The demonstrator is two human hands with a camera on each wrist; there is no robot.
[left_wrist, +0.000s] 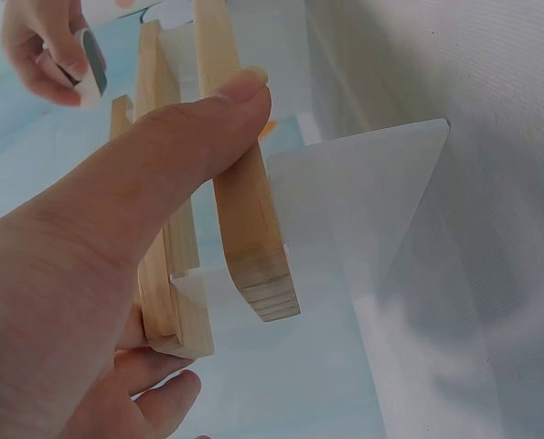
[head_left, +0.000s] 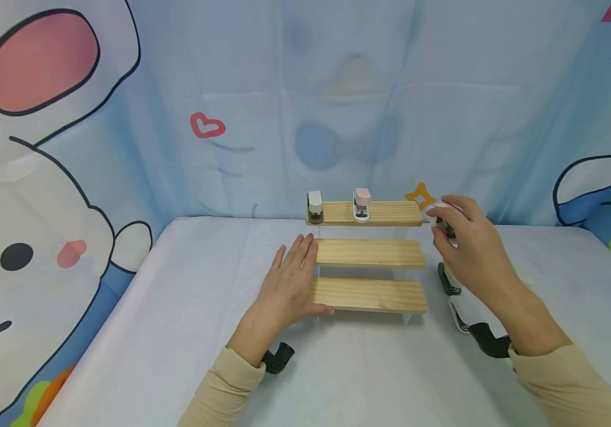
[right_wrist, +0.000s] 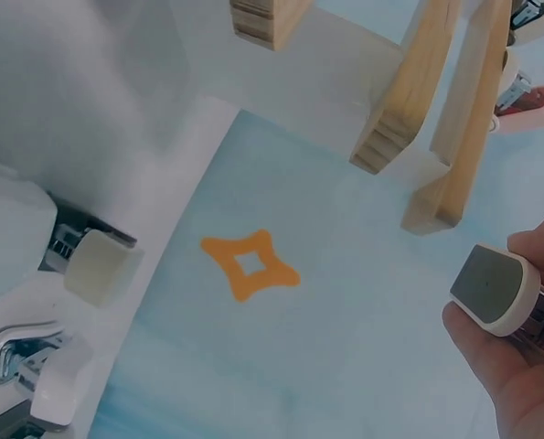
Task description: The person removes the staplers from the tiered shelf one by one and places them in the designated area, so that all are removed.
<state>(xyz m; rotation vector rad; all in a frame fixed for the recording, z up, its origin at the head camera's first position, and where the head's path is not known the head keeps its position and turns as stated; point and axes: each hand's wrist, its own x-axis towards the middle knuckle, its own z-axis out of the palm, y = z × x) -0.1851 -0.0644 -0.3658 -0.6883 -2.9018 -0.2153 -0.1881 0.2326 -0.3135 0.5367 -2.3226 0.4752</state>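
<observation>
My right hand [head_left: 478, 255] grips a small stapler [right_wrist: 496, 288] with a white-rimmed, grey-green cap, in the air off the right end of the top plank [head_left: 390, 213]. Thumb and fingers close around its sides. My left hand [head_left: 286, 284] lies at the left ends of the lower planks of a three-step wooden shelf. Its thumb [left_wrist: 185, 137] presses the front of the bottom plank [left_wrist: 244, 210], while straight fingers reach the middle plank [head_left: 371, 253]. Upright on the top plank stand a white-capped stapler [head_left: 314, 207] at the left end and a pink-capped stapler [head_left: 361, 205] near the middle.
More small staplers sit on the white cloth right of the shelf, partly under my right forearm: a dark-based one [head_left: 448, 280] and a white one [head_left: 460, 315]. Translucent side supports [left_wrist: 363, 192] carry the planks. A printed blue curtain [head_left: 262, 89] hangs behind the table.
</observation>
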